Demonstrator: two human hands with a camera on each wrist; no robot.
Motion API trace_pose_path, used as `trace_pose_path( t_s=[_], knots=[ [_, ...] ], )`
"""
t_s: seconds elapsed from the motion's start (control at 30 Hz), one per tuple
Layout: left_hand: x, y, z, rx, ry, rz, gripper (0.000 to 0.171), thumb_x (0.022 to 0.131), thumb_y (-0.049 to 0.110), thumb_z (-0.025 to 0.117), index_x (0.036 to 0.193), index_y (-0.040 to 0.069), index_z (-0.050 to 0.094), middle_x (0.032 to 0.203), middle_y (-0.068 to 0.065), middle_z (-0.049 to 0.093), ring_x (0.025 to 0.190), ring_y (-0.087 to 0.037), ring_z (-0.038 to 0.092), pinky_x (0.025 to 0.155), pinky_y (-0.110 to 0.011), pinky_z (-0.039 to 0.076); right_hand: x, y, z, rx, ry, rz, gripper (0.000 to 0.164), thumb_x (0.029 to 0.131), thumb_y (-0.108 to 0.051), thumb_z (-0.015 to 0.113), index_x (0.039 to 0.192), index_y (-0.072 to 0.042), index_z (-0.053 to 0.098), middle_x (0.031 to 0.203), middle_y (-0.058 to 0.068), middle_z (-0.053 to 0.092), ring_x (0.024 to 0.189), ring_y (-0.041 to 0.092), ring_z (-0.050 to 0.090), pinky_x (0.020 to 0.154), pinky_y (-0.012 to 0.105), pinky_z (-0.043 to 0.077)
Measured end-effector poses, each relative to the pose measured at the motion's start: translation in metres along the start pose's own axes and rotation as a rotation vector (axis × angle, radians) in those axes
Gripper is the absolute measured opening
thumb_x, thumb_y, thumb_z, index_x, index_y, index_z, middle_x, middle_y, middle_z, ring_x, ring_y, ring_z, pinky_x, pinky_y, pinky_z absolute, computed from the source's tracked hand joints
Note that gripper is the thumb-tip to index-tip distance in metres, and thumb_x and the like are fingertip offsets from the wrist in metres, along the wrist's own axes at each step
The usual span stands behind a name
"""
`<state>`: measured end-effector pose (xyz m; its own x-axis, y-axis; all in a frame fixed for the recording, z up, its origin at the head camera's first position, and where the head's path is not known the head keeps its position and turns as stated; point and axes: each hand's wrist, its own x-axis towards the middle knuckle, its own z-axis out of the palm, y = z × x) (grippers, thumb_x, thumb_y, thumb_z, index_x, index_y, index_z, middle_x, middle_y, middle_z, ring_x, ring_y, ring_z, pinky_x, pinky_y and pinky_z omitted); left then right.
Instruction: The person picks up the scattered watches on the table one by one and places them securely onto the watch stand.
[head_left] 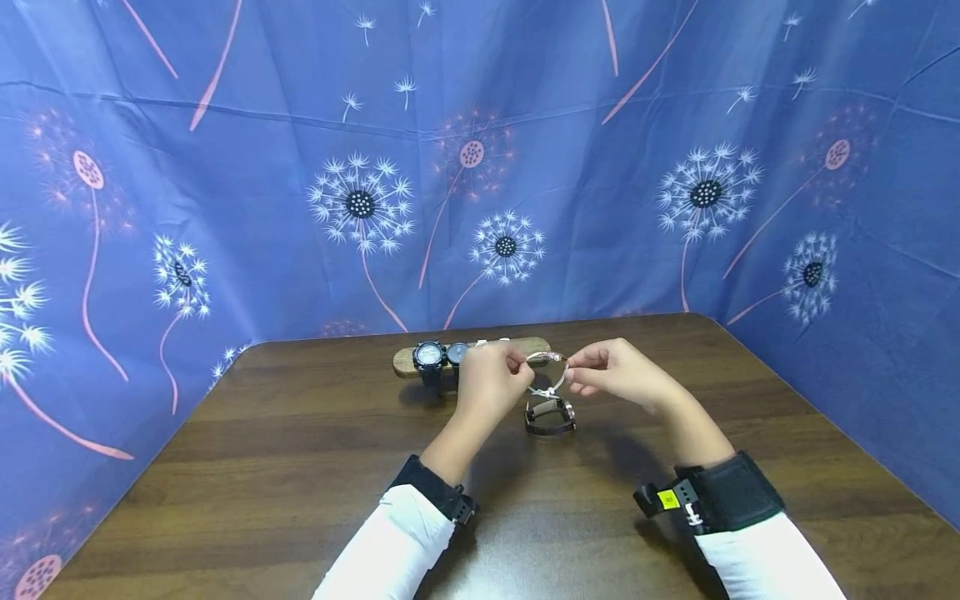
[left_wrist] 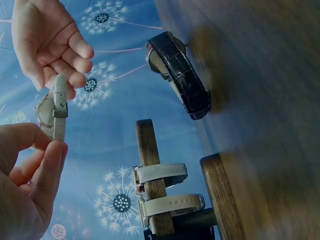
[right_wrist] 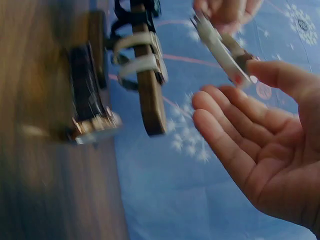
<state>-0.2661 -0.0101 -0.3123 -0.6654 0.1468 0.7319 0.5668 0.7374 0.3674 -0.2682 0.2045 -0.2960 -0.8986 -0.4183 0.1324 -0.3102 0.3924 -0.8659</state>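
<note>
Between the two hands is a wristwatch with a white strap (head_left: 550, 390), its strap curved into a loop. My left hand (head_left: 491, 375) pinches its left side between thumb and fingers; the left wrist view shows the strap's buckle (left_wrist: 60, 114) just above that grip. At the watch's other side, my right hand (head_left: 617, 372) has thumb and forefinger on it, the remaining fingers loosely extended in the right wrist view. Below the hands, a watch with a dark leather strap (head_left: 550, 430) stands on its side on the table, its strap looped.
Behind the left hand, a wooden watch stand (head_left: 534, 345) holds dark watches (head_left: 429, 355) and two light-strapped ones (left_wrist: 162, 173). The brown wooden table (head_left: 300, 467) reaches back to a blue dandelion-print cloth (head_left: 585, 192).
</note>
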Motion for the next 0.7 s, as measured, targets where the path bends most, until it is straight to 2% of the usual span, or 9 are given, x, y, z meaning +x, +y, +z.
trace_pose_path(
  t_s=[0.17,0.3,0.4,0.5,0.6,0.7],
  knots=[
    [0.000,-0.001,-0.002,-0.031,0.091,0.020,0.006,0.070,0.005,0.072,0.068,0.010,0.071,0.060,0.003,0.068,0.054,-0.008,0.062,0.052,-0.023,0.047,0.005,-0.002,0.014,0.115,0.101,0.010,0.030,0.091,-0.006,0.066,0.108,0.018,0.060,0.094,0.020,0.070,0.081,0.025,0.070,0.076,0.039,0.058],
    [0.001,0.000,-0.005,-0.082,0.088,-0.016,0.005,0.072,0.005,0.072,0.070,0.010,0.071,0.063,0.002,0.069,0.055,-0.007,0.062,0.053,-0.022,0.047,0.007,-0.004,0.019,0.145,0.164,-0.014,0.028,0.090,0.000,0.065,0.108,0.020,0.058,0.094,0.022,0.070,0.078,0.020,0.071,0.076,0.040,0.058],
    [0.003,0.000,-0.008,-0.138,0.017,-0.053,0.005,0.075,0.006,0.072,0.074,0.011,0.073,0.067,0.002,0.070,0.058,-0.006,0.063,0.054,-0.018,0.048,0.007,-0.006,0.020,0.167,0.212,-0.030,0.027,0.091,0.003,0.064,0.110,0.021,0.058,0.095,0.025,0.069,0.076,0.017,0.070,0.076,0.038,0.058],
    [0.007,-0.004,-0.013,-0.222,-0.086,-0.082,0.003,0.078,0.008,0.074,0.079,0.011,0.074,0.072,0.002,0.072,0.061,-0.004,0.064,0.056,-0.017,0.049,0.007,-0.009,0.020,0.177,0.255,-0.059,0.026,0.090,0.004,0.063,0.110,0.020,0.059,0.097,0.027,0.069,0.075,0.016,0.070,0.075,0.037,0.058],
    [0.011,-0.012,-0.018,-0.334,-0.221,-0.096,0.009,0.079,0.010,0.078,0.088,0.008,0.074,0.079,0.000,0.073,0.067,-0.005,0.066,0.060,-0.019,0.052,0.006,-0.010,0.020,0.171,0.279,-0.090,0.025,0.090,0.007,0.062,0.111,0.020,0.059,0.098,0.027,0.069,0.074,0.016,0.070,0.075,0.036,0.058],
    [0.014,-0.021,-0.022,-0.466,-0.378,-0.089,0.024,0.079,0.009,0.080,0.100,0.002,0.073,0.090,-0.006,0.073,0.077,-0.010,0.069,0.070,-0.025,0.056,0.006,-0.010,0.021,0.169,0.281,-0.105,0.025,0.088,0.010,0.061,0.111,0.020,0.059,0.097,0.024,0.070,0.075,0.014,0.070,0.076,0.034,0.058]
  ],
)
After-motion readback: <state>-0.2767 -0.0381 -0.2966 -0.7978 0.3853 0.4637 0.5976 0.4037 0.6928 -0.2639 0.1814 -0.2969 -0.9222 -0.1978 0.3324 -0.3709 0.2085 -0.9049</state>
